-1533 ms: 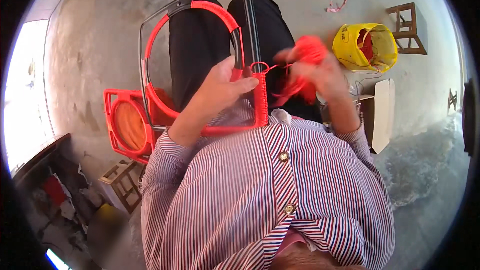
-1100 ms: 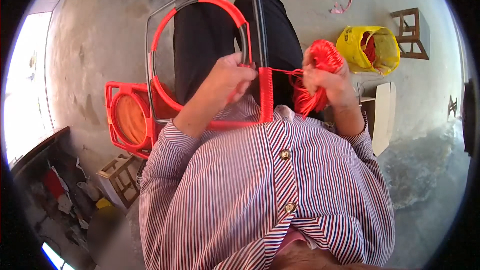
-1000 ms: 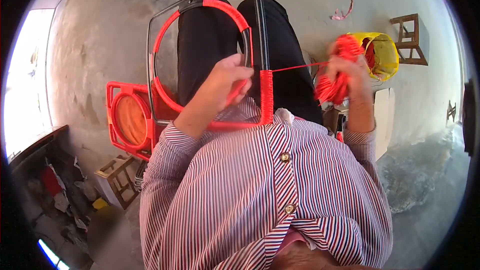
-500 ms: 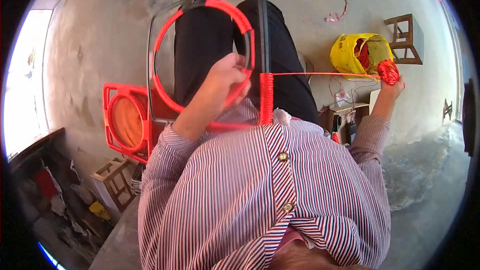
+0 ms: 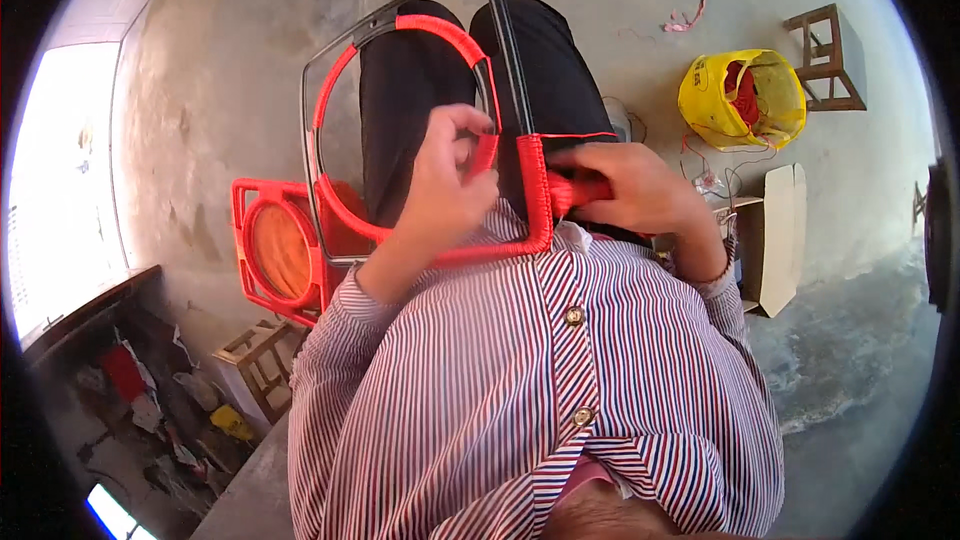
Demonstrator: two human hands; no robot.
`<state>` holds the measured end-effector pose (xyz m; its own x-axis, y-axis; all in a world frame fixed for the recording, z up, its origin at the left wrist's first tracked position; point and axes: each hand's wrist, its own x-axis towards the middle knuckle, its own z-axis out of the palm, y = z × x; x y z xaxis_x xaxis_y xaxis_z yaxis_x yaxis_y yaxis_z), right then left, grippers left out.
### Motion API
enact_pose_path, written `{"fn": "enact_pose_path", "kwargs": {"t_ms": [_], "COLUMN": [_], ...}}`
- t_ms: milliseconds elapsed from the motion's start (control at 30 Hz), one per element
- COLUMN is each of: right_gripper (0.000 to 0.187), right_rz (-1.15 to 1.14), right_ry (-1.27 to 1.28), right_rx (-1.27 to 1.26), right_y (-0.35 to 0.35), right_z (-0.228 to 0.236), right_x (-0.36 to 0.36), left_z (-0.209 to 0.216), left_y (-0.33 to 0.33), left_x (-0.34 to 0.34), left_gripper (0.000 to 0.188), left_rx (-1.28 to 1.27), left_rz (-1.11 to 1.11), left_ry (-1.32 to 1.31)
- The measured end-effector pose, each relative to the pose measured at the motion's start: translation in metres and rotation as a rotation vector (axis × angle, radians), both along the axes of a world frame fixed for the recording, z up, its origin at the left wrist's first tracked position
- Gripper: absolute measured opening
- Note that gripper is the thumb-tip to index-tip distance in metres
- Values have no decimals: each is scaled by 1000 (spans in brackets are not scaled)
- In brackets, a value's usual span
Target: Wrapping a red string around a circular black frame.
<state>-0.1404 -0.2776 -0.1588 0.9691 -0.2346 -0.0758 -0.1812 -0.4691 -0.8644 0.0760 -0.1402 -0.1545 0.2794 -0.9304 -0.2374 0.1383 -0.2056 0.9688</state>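
— Where is the black frame (image 5: pixel 513 70), please?
— It is at the upper centre of the picture, partly wrapped in red cord (image 5: pixel 536 180). The left hand (image 5: pixel 440 175) has its fingers bent around the inner ring (image 5: pixel 482 156).
— And the right hand (image 5: pixel 640 185)?
— Its fingers grasp a red bundle (image 5: pixel 568 196), just beside the wrapped bar. The yellow bucket (image 5: pixel 700 105) is at upper right.

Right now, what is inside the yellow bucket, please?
Inside the yellow bucket, some red material shows. Whatever lies beneath or behind it is covered, so I cannot tell.
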Motion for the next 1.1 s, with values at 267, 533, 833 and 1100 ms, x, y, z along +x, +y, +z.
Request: {"fn": "enact_pose_path", "kwargs": {"t_ms": [267,533,833,1100], "right_gripper": [72,38,24,24], "right_rz": [124,-396,-478,-707], "right_ry": [-96,-248,-609,-512], "right_rx": [526,396,423,149], "right_y": [-4,-7,7,-6], "right_z": [-13,21,21,14], "right_x": [46,53,66,35], "left_z": [12,-15,8,-1], "left_y": [13,22,11,4], "left_x": [-13,10,-4,-5], "left_gripper": [37,33,44,61], "left_rx": [-92,-149,-302,-166], "left_rz": [-313,87,115,25], "left_ry": [-925,166,225,372]}}
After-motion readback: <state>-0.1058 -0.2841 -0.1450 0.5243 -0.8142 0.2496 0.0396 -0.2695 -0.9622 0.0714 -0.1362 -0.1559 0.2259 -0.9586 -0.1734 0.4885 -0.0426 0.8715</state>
